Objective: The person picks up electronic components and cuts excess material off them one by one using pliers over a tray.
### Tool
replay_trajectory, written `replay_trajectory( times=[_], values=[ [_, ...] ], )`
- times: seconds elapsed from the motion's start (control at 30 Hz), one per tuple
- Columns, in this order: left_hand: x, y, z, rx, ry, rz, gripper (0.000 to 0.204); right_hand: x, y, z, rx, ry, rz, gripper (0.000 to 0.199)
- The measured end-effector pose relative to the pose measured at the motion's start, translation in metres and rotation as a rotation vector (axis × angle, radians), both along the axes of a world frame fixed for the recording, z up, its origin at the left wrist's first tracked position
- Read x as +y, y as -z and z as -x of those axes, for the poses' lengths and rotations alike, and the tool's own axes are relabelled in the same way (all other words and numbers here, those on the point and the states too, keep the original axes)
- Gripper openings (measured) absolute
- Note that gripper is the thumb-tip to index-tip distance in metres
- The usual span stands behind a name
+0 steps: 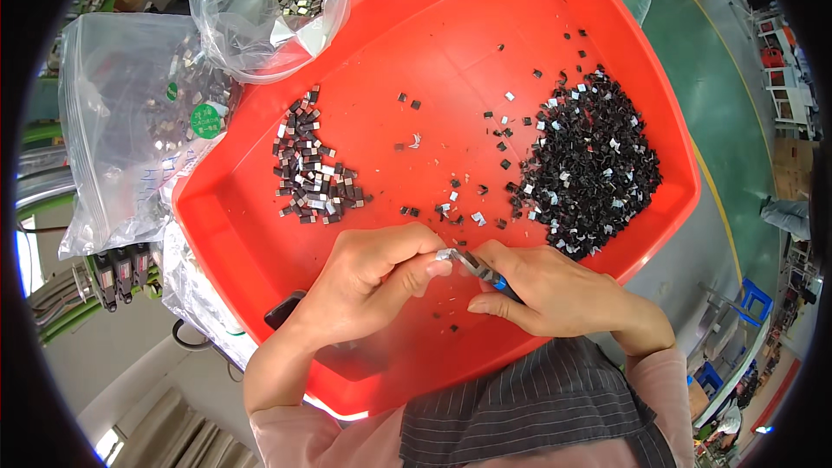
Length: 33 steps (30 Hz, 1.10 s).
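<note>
My left hand [368, 282] pinches a small silvery metal piece [445, 255] between thumb and forefinger. My right hand [555, 290] is closed around diagonal cutters [473, 265] with blue on the handle. Their jaws meet the silvery piece just above the tray's near half; whether they bite into it is too small to tell. Left of centre in the red tray [416, 43] is a heap of small black-and-silver connector-like parts [314, 175]. On its right side lies a bigger pile of black bits [598, 165] mixed with pale scraps. Single bits are strewn between the two.
Clear plastic bags [113, 113] of small metal parts rest along the tray's left and far rim. A dark object [283, 309] sits by the tray's left near edge. Blue stools [756, 302] stand on the floor at right, where part of another person's leg [787, 218] shows.
</note>
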State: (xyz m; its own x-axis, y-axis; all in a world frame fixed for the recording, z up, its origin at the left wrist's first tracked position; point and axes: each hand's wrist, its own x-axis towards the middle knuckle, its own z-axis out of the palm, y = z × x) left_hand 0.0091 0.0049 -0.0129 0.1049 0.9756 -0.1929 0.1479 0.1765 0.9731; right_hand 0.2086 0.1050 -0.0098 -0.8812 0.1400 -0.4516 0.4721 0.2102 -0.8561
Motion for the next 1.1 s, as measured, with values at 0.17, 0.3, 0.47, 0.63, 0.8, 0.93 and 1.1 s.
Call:
replay_trajectory(
  times=[0.17, 0.3, 0.47, 0.63, 0.8, 0.93, 1.1],
  values=[
    [0.001, 0.0, 0.0, 0.074, 0.005, -0.037, 0.002, -0.002, 0.002, 0.0, -0.001, 0.004, -0.033, 0.038],
    [0.003, 0.001, 0.001, 0.141, 0.017, -0.071, 0.002, -0.003, 0.007, -0.002, -0.004, 0.002, -0.093, 0.042],
    [0.004, 0.0, 0.003, 0.188, 0.037, -0.119, 0.005, -0.005, 0.01, -0.003, 0.056, 0.004, -0.143, 0.041],
    [0.007, 0.0, 0.005, 0.142, 0.074, -0.141, 0.003, -0.005, 0.009, -0.003, 0.064, 0.026, -0.098, 0.031],
    [0.006, 0.002, -0.002, 0.441, -0.004, -0.392, 0.005, -0.008, 0.008, -0.005, 0.067, 0.093, -0.054, 0.03],
    [0.003, 0.011, -0.009, 0.854, -0.065, -0.805, 0.023, -0.004, -0.004, -0.005, 0.071, 0.178, 0.333, 0.024],
    [0.005, 0.008, -0.009, 0.878, -0.131, -0.899, 0.034, -0.003, 0.002, -0.011, 0.06, 0.271, 0.487, 0.026]
  ],
)
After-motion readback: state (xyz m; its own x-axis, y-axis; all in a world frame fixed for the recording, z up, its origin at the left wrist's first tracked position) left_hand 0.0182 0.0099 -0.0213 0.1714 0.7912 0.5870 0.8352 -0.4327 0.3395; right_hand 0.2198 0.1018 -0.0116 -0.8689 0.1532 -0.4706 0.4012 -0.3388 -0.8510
